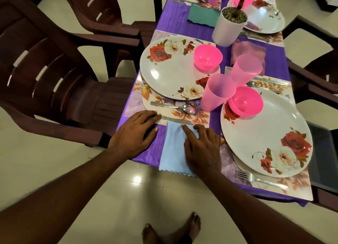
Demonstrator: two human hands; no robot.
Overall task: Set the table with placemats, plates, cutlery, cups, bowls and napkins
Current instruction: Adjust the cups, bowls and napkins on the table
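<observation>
Pale blue cloth, a folded square napkin (pixel 173 148), lies at the near edge of the counter (pixel 146 152), which wears a ribbed purple tablecloth. Everything else I place from that napkin. The right hand (pixel 201 148) rests on its right half with fingers laid nearly flat, forefinger stretched toward the far corner; its grip is released, pressing rather than grasping. The left hand (pixel 135 134) lies just left of the napkin, palm down on the purple cloth, fingers straight and released, fingertips touching the handle end of a steel table knife (pixel 175 120) that runs along the napkin's far edge. Just beyond that knife sits a steel spoon (pixel 175 107) on a floral plastic placemat (pixel 193 115), and beyond the spoon a round white plate with red and cream roses (pixel 173 73). A bright pink plastic bowl (pixel 207 58) stands on that plate's far right rim. Right of the napkin lies a second rose-printed white plate (pixel 265 134) carrying another pink bowl (pixel 246 101), with a steel fork (pixel 259 179) on its near side. Two translucent pink tumblers (pixel 216 92) stand between the two plates. Left of the napkin, off the counter, stands a dark brown plastic armchair (pixel 54 79).
</observation>
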